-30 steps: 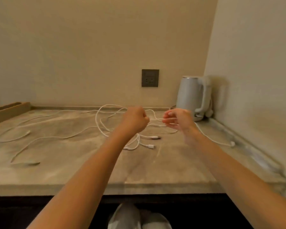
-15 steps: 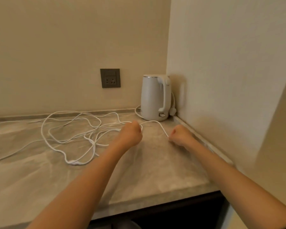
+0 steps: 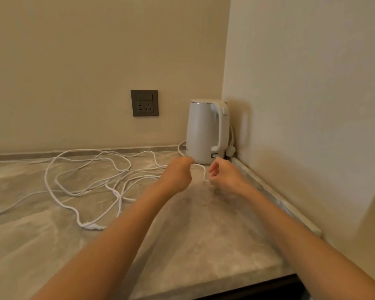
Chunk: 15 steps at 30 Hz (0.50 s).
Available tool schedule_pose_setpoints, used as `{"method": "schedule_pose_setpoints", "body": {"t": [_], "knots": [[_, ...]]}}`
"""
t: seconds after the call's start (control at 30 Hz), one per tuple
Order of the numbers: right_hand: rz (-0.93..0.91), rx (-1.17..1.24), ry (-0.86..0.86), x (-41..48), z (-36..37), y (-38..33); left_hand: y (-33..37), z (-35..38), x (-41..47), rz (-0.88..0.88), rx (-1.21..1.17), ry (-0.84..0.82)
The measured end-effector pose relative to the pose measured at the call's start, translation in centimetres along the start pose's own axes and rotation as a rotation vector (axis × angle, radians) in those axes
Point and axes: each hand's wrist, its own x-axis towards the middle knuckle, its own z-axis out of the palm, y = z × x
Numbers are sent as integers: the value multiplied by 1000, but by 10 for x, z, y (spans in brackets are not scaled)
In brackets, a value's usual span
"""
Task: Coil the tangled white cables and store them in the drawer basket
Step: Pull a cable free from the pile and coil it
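Near the back right corner of the bench [image 3: 182, 245], the left grip [image 3: 178, 176] is curled into a fist round one of the white cables [image 3: 116, 194], which comes out at the top of the fist. A short bit of that cable bends over and drops down to the right grip [image 3: 222, 177], whose bent fingers pinch it low down. The two grips are close but do not touch. Left of them, the rest of the cables lie on the bench in a big loose tangle of loops, with one plug end nearest the front edge. Just behind the grips a white kettle [image 3: 201, 133] stands upright in the corner. A dark wall socket [image 3: 144, 103] sits on the back wall, left of the kettle.
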Motion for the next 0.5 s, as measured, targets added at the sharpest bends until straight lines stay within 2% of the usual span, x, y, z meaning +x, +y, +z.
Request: {"method": "schedule_pose_setpoints", "body": {"t": [0.1, 0.2, 0.27, 0.33, 0.4, 0.5], "knots": [[-112, 232, -29, 6, -7, -15, -11, -5, 6, 72, -22, -73], [-123, 540, 19, 16, -15, -33, -18, -14, 8, 130, -130, -130], [-116, 661, 37, 23, -15, -43, -19, -23, 9, 130, -225, -103], [-105, 729, 36, 30, -11, -51, -21, -33, 13, 72, -303, -28], [-74, 839, 29, 38, -2, -58, -27, -40, 16, -5, -481, 91], [34, 1104, -139, 51, 16, -74, -36, -49, 21, -153, -816, 307]]}}
